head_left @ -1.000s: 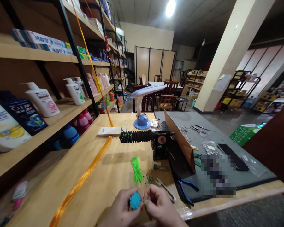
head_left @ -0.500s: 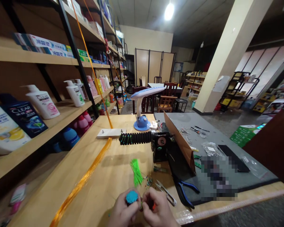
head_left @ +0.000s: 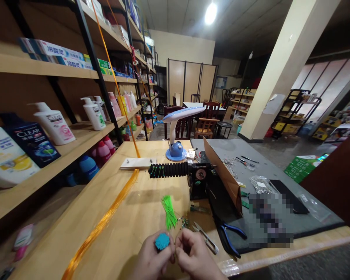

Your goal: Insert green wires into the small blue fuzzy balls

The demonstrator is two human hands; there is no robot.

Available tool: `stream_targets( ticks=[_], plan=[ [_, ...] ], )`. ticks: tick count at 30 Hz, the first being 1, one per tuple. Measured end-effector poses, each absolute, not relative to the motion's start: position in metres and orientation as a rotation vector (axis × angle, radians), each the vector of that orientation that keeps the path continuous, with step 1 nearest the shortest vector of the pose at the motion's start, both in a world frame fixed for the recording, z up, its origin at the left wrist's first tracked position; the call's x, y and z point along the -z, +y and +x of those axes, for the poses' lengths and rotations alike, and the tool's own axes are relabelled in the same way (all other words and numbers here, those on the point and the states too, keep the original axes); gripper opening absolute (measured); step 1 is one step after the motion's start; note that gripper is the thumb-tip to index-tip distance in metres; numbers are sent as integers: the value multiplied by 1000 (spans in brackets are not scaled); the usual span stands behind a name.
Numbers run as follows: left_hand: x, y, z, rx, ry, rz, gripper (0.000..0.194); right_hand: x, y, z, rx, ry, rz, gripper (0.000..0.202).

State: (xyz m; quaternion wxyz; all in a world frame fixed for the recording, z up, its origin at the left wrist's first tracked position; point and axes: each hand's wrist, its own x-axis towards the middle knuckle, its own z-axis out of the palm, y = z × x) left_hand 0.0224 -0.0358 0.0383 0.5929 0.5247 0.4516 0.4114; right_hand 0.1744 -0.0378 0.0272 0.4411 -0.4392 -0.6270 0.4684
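Observation:
My left hand (head_left: 148, 256), low in the middle of the view, is closed around a bundle with a round, tufted turquoise end (head_left: 162, 241). Close beside it, my right hand (head_left: 196, 256) has thumb and fingers pinched together. Whatever sits in that pinch is too small or hidden to make out. Just beyond the hands lie a bunch of bright green strands (head_left: 169, 213) and a scatter of small beads (head_left: 184, 223). A pair of thread snips (head_left: 206, 238) rests right of my right hand, with blue-handled pliers (head_left: 230, 237) farther right.
A black ribbed roller (head_left: 170, 170) with thin green ties extends from a black device (head_left: 198, 182). Behind stands a blue-and-white lamp (head_left: 175, 149). Orange thread (head_left: 105, 222) runs under a pale block (head_left: 134, 163). A brown board (head_left: 224, 175) stands upright by the grey mat (head_left: 262, 167). Shelves line the left.
Both hands stay in nearly the same place, with small finger shifts. A red-orange bit seen by my right fingers is now out of sight. The view has moved slightly.

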Motion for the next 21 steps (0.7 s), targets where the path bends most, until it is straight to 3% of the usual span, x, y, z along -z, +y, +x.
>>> stream_targets(
  ticks=[7, 14, 21],
  plan=[
    [-43, -41, 28, -1022, 1100, 1016, 27, -20, -39, 171, -1296, -1401, -1088, 16],
    [-51, -38, 26, -927, 1151, 1238, 40, -26, -39, 172, -1338, -1385, -1073, 20],
    [-50, -40, 28, -920, 1215, 1116, 36, -15, -39, 169, -1364, -1314, -1085, 20]
  ],
)
